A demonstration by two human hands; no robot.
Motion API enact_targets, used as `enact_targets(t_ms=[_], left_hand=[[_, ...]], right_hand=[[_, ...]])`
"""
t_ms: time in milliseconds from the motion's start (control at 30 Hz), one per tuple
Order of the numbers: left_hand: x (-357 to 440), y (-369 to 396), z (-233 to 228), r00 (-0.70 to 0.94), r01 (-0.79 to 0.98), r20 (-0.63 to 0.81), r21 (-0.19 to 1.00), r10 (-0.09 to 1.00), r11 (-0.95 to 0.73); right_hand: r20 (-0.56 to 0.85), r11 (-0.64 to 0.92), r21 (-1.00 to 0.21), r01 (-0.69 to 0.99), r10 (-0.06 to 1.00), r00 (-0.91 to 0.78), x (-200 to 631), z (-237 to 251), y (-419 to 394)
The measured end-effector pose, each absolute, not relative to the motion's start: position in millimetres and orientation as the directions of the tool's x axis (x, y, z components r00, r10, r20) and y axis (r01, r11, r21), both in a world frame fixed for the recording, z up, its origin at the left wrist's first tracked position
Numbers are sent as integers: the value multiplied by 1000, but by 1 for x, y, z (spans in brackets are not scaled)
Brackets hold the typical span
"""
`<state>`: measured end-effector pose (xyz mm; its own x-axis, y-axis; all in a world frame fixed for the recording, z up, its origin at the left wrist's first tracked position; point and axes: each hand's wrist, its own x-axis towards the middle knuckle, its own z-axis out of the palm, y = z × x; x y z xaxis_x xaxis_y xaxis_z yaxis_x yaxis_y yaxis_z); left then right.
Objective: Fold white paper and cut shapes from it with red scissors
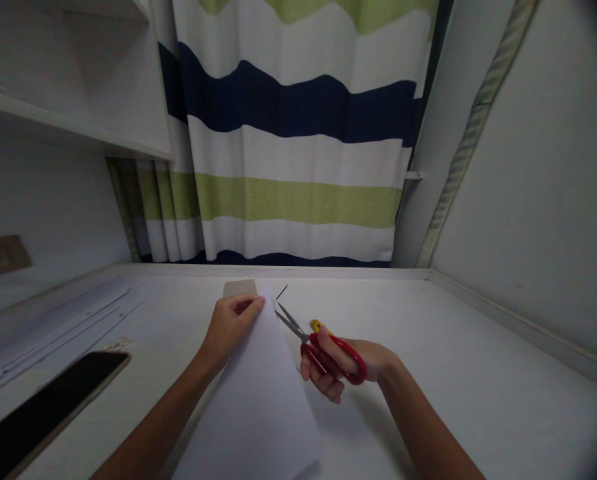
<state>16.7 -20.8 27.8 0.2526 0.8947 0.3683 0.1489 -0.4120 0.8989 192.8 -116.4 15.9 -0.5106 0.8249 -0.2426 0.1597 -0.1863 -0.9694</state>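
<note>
While my left hand pinches the top edge of a white sheet of paper, holding it tilted above the pale bench, my right hand has its grip closed through the red handles of scissors. Their open blades sit just beside the paper's right edge. A dark phone lies well apart to the left.

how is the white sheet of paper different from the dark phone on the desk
The white sheet of paper is pale and held up off the desk by the left hand; the phone is black, glossy and lies flat, untouched. The paper sits in the middle, the phone at the left edge. Both are flat and rectangular.
</note>
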Motion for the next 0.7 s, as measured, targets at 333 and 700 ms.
enact_targets(t_ms=[333,700], left_hand=[[22,-28,25,316,-3,267,960,910,-281],[29,-40,21,349,-12,262,961,900,-275]], right_hand=[[-57,31,-982,184,889,-455,183,15,-117],[20,94,-940,328,975,-223,176,3,-109]])
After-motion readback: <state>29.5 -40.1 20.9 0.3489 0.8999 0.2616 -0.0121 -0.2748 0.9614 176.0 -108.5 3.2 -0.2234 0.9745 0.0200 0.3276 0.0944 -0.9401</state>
